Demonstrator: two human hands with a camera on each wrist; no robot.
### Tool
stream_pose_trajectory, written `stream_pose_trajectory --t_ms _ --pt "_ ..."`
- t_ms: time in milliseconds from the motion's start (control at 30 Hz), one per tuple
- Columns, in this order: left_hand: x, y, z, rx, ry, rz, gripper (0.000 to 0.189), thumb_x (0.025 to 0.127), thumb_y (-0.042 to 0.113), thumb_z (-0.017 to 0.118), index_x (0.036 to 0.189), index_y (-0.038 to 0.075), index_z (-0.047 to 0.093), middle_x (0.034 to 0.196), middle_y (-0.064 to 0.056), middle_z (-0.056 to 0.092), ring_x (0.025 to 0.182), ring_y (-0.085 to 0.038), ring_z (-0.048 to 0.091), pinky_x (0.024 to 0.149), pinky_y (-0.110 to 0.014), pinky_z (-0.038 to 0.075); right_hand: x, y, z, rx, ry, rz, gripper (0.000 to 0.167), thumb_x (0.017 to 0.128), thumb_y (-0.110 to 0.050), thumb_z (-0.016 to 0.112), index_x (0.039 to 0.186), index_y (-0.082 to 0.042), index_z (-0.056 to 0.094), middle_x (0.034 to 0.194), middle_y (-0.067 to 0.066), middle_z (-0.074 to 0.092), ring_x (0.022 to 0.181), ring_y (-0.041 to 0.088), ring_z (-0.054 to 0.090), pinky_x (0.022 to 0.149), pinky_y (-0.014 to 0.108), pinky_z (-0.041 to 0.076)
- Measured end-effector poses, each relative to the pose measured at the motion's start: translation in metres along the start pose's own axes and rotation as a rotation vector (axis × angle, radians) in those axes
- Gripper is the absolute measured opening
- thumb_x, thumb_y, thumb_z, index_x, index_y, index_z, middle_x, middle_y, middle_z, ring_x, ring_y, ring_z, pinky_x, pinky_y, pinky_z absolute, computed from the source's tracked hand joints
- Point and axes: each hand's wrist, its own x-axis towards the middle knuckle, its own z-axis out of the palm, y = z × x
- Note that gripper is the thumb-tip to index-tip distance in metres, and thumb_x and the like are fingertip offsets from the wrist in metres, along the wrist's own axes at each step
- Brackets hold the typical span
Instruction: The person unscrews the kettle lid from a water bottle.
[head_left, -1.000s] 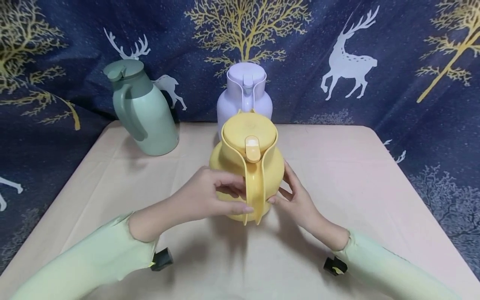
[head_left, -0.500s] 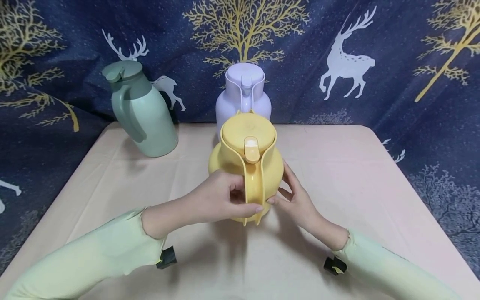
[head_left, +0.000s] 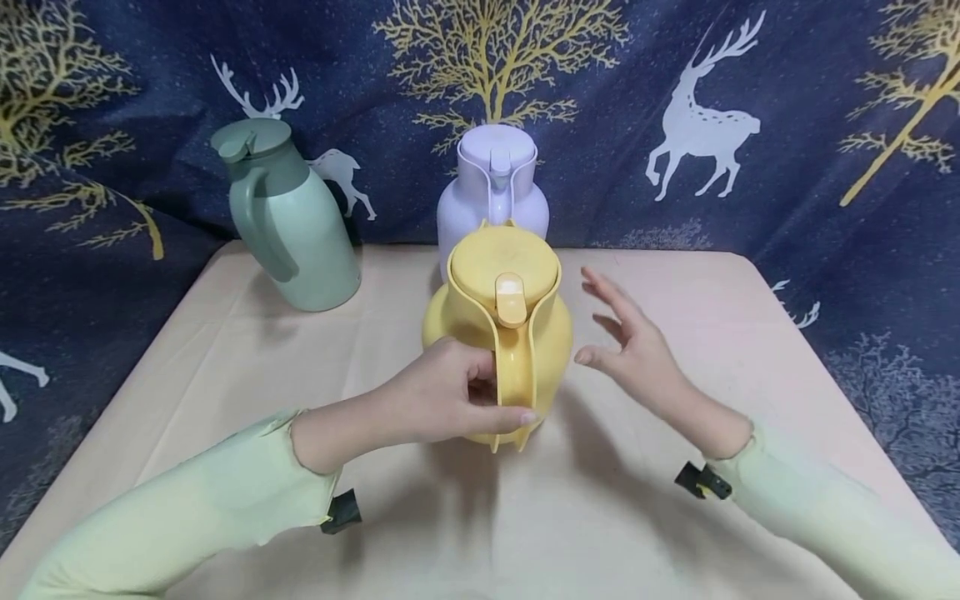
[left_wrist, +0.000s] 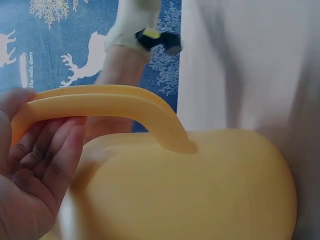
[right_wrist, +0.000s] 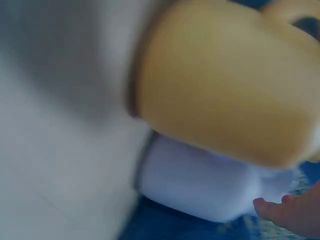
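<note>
A yellow thermos jug (head_left: 514, 354) stands upright at mid-table, its handle facing me. My left hand (head_left: 438, 393) grips that handle, with the thumb across its outer side and the fingers inside the loop. In the left wrist view, the fingers (left_wrist: 62, 157) curl under the yellow handle (left_wrist: 105, 102). To the right of the jug, my right hand (head_left: 641, 358) hangs in the air with spread, relaxed fingers, apart from the jug. The right wrist view is blurred; part of the right hand (right_wrist: 295, 212) shows at its lower right, near the jugs.
Directly behind the yellow jug stands a lavender jug (head_left: 491, 196), partly covered by it. A green jug (head_left: 307, 237) stands at the back left of the cloth-covered table (head_left: 675, 300). A dark blue curtain (head_left: 600, 125) with deer and trees hangs behind.
My left hand has moved right and closed round the handle. My right hand has come off the jug's side and moved right and up. The jugs stay in place.
</note>
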Motion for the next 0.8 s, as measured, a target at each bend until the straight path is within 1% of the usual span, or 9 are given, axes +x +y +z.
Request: stream_pose_trajectory --t_ms 100,133,167,233,333,367,467,633,800 --pt "0.0 -0.002 -0.001 0.008 -0.008 0.0 0.015 0.087 0.021 0.08 0.088 0.006 0.076 0.074 0.003 0.073 0.068 0.002 0.057 0.066 -0.022 0.054 0.013 -0.019 -0.008 -0.012 -0.021 -0.039 0.112 0.074 -0.066 0.075 0.159 -0.005 0.033 0.167 0.018 0.031 0.151 0.029 0.034 0.11 0.007 0.037" --pt "0.0 -0.002 -0.002 0.01 -0.01 0.0 0.016 0.087 0.021 0.08 0.088 0.006 0.076 0.074 0.003 0.073 0.068 0.002 0.057 0.066 -0.022 0.054 0.017 -0.024 -0.01 -0.023 -0.031 -0.04 0.113 0.074 -0.066 0.076 0.159 -0.006 0.033 0.168 0.016 0.03 0.152 0.029 0.032 0.113 0.01 0.037" --pt "0.001 -0.001 -0.002 0.016 -0.012 0.002 0.016 0.087 0.021 0.08 0.088 0.006 0.076 0.074 0.003 0.073 0.069 0.002 0.057 0.067 -0.022 0.054 0.02 -0.03 -0.012 -0.036 -0.043 -0.038 0.114 0.074 -0.067 0.076 0.16 -0.007 0.032 0.168 0.015 0.03 0.153 0.031 0.031 0.117 0.017 0.038" --pt "0.001 -0.002 -0.002 0.024 -0.017 0.009 0.016 0.087 0.021 0.08 0.089 0.006 0.076 0.075 0.002 0.074 0.069 0.002 0.057 0.067 -0.022 0.055 0.026 -0.039 -0.016 -0.063 -0.071 -0.029 0.116 0.073 -0.069 0.077 0.16 -0.008 0.031 0.169 0.013 0.029 0.155 0.033 0.029 0.123 0.036 0.036" --pt "0.002 -0.001 -0.003 0.037 -0.02 0.02 0.015 0.087 0.021 0.08 0.089 0.006 0.076 0.075 0.002 0.074 0.07 0.003 0.058 0.068 -0.021 0.055 0.035 -0.05 -0.019 -0.116 -0.125 -0.019 0.121 0.07 -0.075 0.075 0.162 -0.01 0.028 0.171 0.01 0.025 0.158 0.032 0.024 0.122 0.061 0.029" --pt "0.002 -0.002 -0.003 0.039 -0.022 0.022 0.015 0.087 0.021 0.08 0.089 0.006 0.076 0.076 0.002 0.075 0.07 0.003 0.058 0.068 -0.021 0.055 0.037 -0.053 -0.02 -0.128 -0.143 -0.017 0.123 0.07 -0.076 0.074 0.162 -0.011 0.027 0.171 0.01 0.024 0.158 0.032 0.022 0.121 0.065 0.027" --pt "0.002 -0.001 -0.003 0.046 -0.023 0.028 0.015 0.087 0.021 0.08 0.089 0.006 0.077 0.076 0.002 0.075 0.07 0.004 0.058 0.069 -0.021 0.055 0.043 -0.06 -0.021 -0.155 -0.19 0.0 0.128 0.066 -0.079 0.074 0.163 -0.012 0.024 0.173 0.007 0.019 0.161 0.029 0.017 0.123 0.064 0.026" --pt "0.003 0.0 -0.003 0.046 -0.027 0.029 0.015 0.087 0.021 0.08 0.088 0.006 0.077 0.076 0.002 0.076 0.07 0.004 0.059 0.069 -0.021 0.056 0.05 -0.073 -0.017 -0.197 -0.265 0.06 0.134 0.062 -0.082 0.072 0.164 -0.014 0.02 0.174 0.005 0.015 0.162 0.025 0.012 0.126 0.06 0.023" --pt "0.003 -0.001 -0.004 0.04 -0.02 0.034 0.015 0.086 0.021 0.081 0.086 0.006 0.076 0.075 0.002 0.075 0.069 0.005 0.06 0.068 -0.021 0.057 0.059 -0.085 -0.006 -0.292 -0.335 0.11 0.137 0.058 -0.089 0.066 0.165 -0.018 0.017 0.174 0.006 0.013 0.162 0.03 0.014 0.127 0.061 0.02"
